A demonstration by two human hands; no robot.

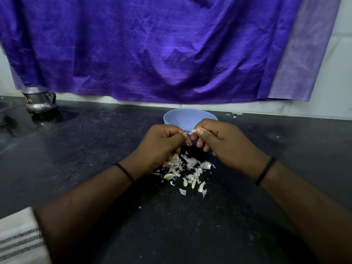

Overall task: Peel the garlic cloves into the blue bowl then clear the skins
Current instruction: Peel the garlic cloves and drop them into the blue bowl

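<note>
Striped white cloth at bottom left corner, over the left forearm. Steel jug far left at back of dark table, near the wall. Purple cloth hangs across the wall behind. Left hand raised above the table, fingers curled, pinching a bit of skin next to the clove; black band on wrist. Pile of garlic skins with a few cloves mixed in lies on the table just below and between both hands. Blue bowl stands right behind the hands, partly hidden by them; contents not visible. Garlic clove pinched at the fingertips of right hand, fingers curled around it; black band on that wrist. A few skin scraps by the wall, right of bowl.
</note>
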